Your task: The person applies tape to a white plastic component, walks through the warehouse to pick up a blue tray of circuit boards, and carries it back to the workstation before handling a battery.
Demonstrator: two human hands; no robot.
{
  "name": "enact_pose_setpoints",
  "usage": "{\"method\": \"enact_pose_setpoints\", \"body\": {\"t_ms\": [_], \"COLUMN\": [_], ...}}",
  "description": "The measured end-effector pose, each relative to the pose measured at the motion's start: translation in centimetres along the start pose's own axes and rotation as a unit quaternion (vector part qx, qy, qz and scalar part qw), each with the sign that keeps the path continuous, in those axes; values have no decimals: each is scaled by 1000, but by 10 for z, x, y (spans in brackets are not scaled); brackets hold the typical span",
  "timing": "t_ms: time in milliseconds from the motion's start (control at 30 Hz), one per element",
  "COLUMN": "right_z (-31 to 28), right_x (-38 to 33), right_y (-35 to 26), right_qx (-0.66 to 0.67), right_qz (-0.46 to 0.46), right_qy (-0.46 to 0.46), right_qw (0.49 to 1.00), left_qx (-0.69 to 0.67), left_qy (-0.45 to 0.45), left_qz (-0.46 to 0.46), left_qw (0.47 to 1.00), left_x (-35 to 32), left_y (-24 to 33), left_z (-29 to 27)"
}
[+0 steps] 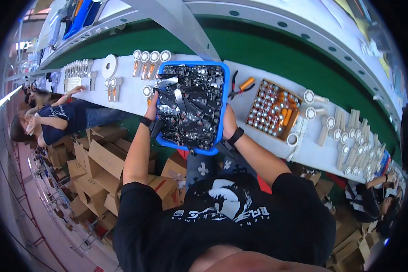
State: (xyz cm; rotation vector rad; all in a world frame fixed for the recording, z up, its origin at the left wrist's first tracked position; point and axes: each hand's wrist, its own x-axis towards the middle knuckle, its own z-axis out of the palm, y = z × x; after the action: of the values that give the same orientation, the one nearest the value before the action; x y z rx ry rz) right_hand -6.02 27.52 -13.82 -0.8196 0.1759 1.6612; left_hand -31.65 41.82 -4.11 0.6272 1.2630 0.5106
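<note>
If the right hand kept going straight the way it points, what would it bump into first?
Probably the pliers with orange handles. The right hand grips the blue tray at its side, pointing up across the table. Depth is hard to judge.

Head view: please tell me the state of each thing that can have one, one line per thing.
Blue tray: full of dark flat parts, gripped at both sides.
Left hand: on the tray's left edge.
Right hand: on the tray's right edge.
Cardboard box: open, full of upright cylinders.
Orange-handled pliers: lying flat, untouched.
</note>
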Motion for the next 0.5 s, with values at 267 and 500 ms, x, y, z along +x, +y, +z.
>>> {"method": "enact_pose_setpoints", "body": {"t_ms": [267, 500], "right_z": [7, 32], "right_x": [-42, -74], "right_y": [-31, -36], "right_qx": [-510, -561], "right_qz": [-281, -225], "right_qy": [171, 110], "right_qw": [795, 789], "left_qx": [25, 187], "left_qy": [25, 105], "left_qz": [27, 140], "left_qw": [999, 967], "left_x": [-19, -56], "left_y": [-29, -57], "left_z": [-27, -33]}}
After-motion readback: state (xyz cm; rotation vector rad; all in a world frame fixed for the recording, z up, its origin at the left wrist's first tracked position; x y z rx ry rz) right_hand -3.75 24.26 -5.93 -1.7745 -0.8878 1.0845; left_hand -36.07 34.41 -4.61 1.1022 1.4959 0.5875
